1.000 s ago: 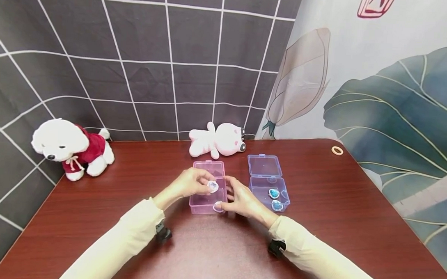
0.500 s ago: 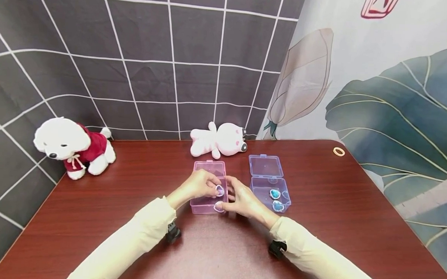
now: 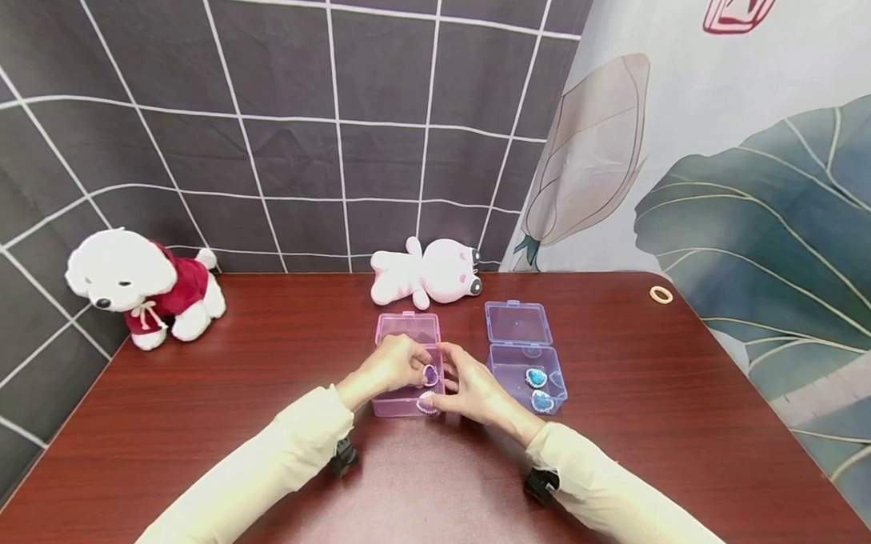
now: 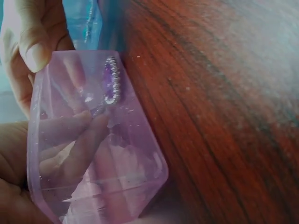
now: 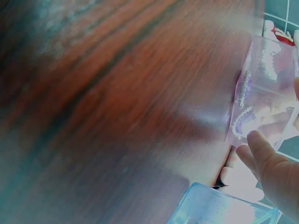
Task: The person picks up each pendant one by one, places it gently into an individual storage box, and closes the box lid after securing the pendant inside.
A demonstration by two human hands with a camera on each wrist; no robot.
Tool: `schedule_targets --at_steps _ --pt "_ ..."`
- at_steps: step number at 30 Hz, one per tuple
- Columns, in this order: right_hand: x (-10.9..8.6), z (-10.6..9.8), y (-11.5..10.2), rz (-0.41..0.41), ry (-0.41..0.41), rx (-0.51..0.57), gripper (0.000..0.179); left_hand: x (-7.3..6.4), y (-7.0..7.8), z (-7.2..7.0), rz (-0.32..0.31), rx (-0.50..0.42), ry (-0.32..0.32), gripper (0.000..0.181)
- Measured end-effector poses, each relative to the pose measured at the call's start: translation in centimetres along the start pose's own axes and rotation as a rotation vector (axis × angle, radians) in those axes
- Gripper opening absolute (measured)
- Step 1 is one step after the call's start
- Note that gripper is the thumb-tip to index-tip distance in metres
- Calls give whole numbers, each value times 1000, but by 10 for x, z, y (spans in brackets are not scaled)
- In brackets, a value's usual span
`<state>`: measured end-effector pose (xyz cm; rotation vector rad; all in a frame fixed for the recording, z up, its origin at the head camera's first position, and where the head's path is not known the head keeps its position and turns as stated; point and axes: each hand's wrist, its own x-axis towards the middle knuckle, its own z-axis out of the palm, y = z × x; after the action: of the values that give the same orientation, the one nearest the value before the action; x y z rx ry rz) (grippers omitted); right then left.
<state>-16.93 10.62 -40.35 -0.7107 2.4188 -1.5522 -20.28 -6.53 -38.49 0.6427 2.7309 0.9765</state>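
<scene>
Inside a pink see-through plastic box (image 3: pixel 393 407) with its lid raised, my left hand (image 3: pixel 395 362) pinches a purple gem (image 3: pixel 430 375) edged with pale beads. The gem is low, near the right wall. A second beaded purple gem (image 3: pixel 427 402) stands by the front wall; the left wrist view shows its bead edge (image 4: pixel 112 81) through the plastic. My right hand (image 3: pixel 474 391) holds the box's right side, thumb at the near corner and fingers farther back. Seen through the wall, the left fingers (image 4: pixel 88 140) reach into the box.
A blue see-through box (image 3: pixel 502 369) with an open lid stands just right of my right hand, holding beaded blue gems (image 3: pixel 536 378). Behind are a pink plush toy (image 3: pixel 443 272) and, far left, a white plush dog (image 3: pixel 122 269). A small ring (image 3: pixel 661 295) lies at the back right.
My left hand has moved right and down into the pink box with the purple gem, which has turned its purple face into view. The right hand stays at the box's side.
</scene>
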Motion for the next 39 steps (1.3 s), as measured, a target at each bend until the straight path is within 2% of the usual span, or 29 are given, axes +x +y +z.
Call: schedule_targets --at_steps 5,8,15,26,34,39 --pt "-1 -1 -2 10 5 3 74 -1 1 1 16 55 20 24" --pt "-1 0 -2 12 7 -3 75 -1 0 2 12 47 25 23" --pt "-1 -1 0 7 2 0 74 -3 -3 2 53 32 53 19" --pt "0 0 1 -8 4 14 73 -4 -4 -1 37 13 17 21" --pt "0 0 -1 -1 -6 47 73 -3 -3 -1 27 65 5 19" --pt "-1 1 0 13 6 35 73 -5 -3 -2 45 85 14 16"
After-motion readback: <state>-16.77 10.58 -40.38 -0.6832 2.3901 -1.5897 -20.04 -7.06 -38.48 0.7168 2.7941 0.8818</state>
